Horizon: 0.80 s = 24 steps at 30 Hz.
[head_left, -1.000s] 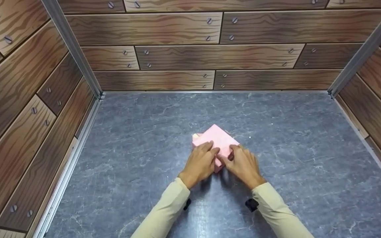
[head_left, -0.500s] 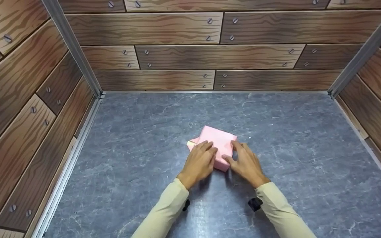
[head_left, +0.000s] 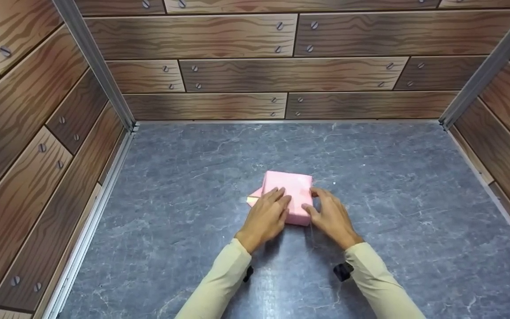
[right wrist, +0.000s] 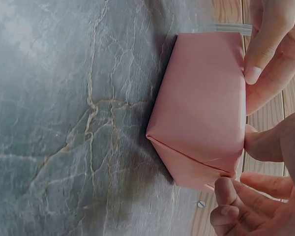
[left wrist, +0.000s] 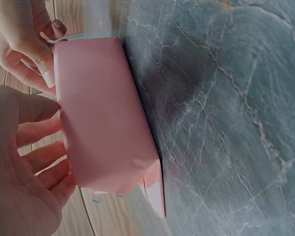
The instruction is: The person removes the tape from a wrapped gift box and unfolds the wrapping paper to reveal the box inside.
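Note:
A box wrapped in pink paper (head_left: 298, 188) lies flat on the grey surface, in the middle of the head view. From its left end sticks out a folded paper flap (head_left: 255, 197) with a pale yellowish strip. My left hand (head_left: 264, 215) rests across the top of the box, fingers extended over the paper. At the right end, my right hand (head_left: 331, 217) holds the box, thumb at the top edge and fingers against the end. The right wrist view shows those fingers (right wrist: 227, 192) on a creased paper fold (right wrist: 194, 164) there.
The marbled grey tabletop (head_left: 184, 177) spreads around the box. A wood-patterned back wall (head_left: 237, 73) and side walls (head_left: 25, 168) enclose it, with metal rails (head_left: 95, 66) at the corners.
The wrapped box has turned counterclockwise on the table, and its left flap has swung toward me. My right hand has shifted slightly right; the left hand has stayed nearly in place on top.

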Available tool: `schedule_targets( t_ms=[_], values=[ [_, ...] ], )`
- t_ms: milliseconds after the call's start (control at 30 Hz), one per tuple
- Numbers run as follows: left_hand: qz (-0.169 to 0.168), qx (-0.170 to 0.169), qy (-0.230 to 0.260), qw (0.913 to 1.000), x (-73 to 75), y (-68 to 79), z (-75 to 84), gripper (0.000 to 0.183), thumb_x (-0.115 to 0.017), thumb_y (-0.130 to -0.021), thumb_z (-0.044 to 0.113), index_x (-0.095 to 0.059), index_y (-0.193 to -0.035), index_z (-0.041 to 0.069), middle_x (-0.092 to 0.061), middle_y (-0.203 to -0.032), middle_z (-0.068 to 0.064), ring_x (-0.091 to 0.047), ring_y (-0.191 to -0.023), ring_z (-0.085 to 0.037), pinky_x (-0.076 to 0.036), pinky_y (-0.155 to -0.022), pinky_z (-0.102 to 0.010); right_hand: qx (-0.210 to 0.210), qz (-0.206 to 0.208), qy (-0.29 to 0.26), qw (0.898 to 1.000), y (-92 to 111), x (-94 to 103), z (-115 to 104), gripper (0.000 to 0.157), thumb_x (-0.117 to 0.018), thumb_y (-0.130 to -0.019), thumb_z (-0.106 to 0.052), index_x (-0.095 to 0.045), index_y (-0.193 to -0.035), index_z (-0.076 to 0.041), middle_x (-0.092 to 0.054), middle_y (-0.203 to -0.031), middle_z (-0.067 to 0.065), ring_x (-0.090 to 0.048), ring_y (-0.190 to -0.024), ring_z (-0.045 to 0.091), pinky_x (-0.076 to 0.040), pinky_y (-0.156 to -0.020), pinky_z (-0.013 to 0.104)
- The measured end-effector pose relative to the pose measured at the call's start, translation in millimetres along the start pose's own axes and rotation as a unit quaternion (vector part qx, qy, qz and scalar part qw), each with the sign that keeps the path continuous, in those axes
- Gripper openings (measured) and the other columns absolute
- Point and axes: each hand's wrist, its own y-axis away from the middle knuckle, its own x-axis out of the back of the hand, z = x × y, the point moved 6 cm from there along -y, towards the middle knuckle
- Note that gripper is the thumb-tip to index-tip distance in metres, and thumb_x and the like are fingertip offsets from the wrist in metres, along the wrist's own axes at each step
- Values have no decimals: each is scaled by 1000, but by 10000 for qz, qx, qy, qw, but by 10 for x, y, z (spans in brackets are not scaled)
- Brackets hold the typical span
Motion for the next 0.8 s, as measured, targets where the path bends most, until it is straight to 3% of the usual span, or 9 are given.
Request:
schedule_targets(
  t_ms=[200,400,567,800],
  values=[
    [-37,-46,19,10000,-6,0,-17,36,-60,-101,20,-65,-132,4,-56,-145,-16,-49,-138,-31,-36,-117,-43,78,18,-52,10000,-23,2,-8,42,-75,-89,-9,-64,-126,5,-69,-119,22,-62,-73,24,-53,-76,49],
    [-196,-20,25,9998,-27,-2,-29,38,-57,-103,22,-62,-137,4,-53,-148,-15,-46,-140,-30,-35,-118,-42,50,8,-18,10000,-56,3,-33,40,-74,-88,-5,-64,-125,7,-68,-119,24,-65,-82,30,-53,-82,52],
    [-252,68,40,9997,-37,-3,-45,38,-57,-104,23,-63,-137,5,-53,-149,-15,-46,-140,-29,-36,-117,-42,37,322,197,9993,-117,3,-90,33,-77,-86,-9,-70,-116,5,-67,-109,20,-65,-95,36,-53,-86,53],
    [-183,63,31,9998,-39,-13,-29,39,-59,-102,23,-63,-137,5,-54,-147,-15,-49,-138,-30,-39,-115,-41,116,931,585,9939,-190,-65,-124,25,-82,-85,-21,-75,-95,1,-66,-88,14,-65,-80,34,-53,-73,52]
  ],
)
